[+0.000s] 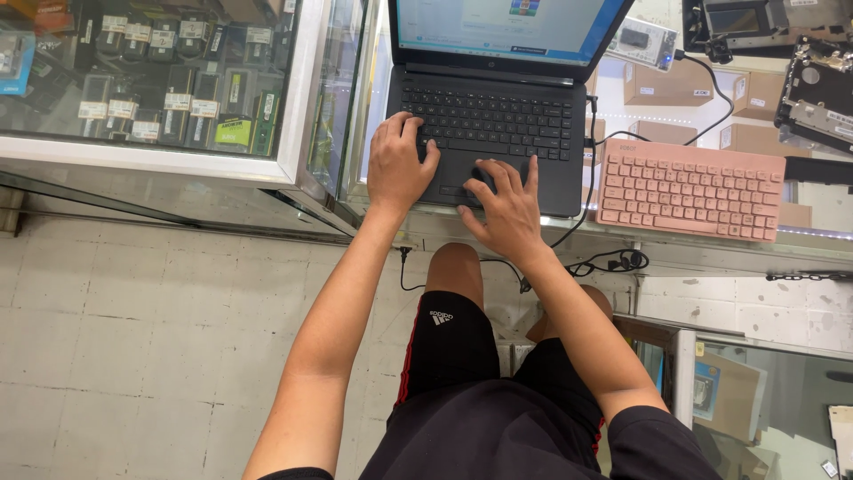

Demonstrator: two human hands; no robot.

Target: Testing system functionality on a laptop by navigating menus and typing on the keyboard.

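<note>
Glass display counter (293,169), pale tiled floor (133,338)

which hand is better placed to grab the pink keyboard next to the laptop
Probably the right hand. It rests on the touchpad of the black laptop, on the side nearer the pink keyboard. The left hand sits on the laptop's far left edge and would have to cross over.

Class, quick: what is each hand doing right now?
Left hand: open, holding nothing, resting on the laptop.
Right hand: open, holding nothing, fingers on the touchpad.
</note>
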